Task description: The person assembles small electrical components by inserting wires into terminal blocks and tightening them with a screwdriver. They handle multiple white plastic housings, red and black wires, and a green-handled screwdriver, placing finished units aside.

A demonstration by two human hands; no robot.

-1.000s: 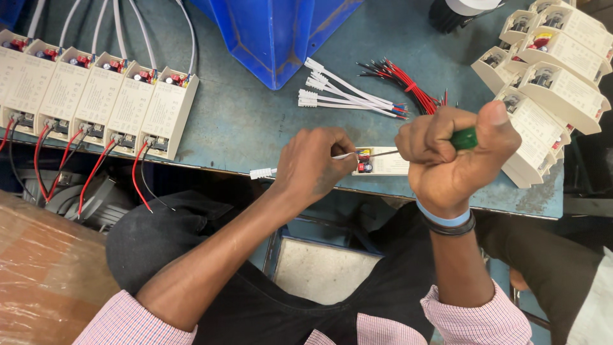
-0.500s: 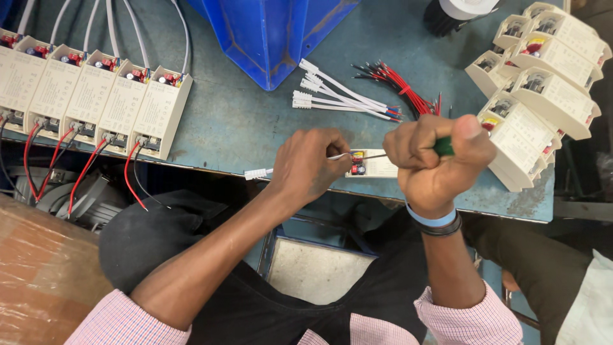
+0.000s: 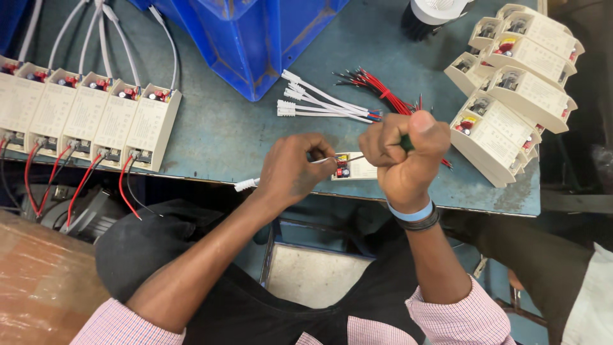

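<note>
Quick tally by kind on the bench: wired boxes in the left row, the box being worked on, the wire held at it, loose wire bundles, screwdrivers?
Wired boxes, left row: 6 (leftmost cut off)
Box being worked on: 1
Held wire: 1
Wire bundles: 2, white bundle and red bundle
Screwdriver: 1
Total: 11

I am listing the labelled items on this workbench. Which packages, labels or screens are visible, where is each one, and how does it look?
Labelled driver boxes in a row: far left on the bench, cream rectangles with grey print panels, red and white wires attached.
Stacked driver boxes: right side, cream rectangles piled at angles, print panels on top.
Single driver box: at the bench edge between left hand and right hand, cream, small label.
Screens or signs: none in view.
</note>
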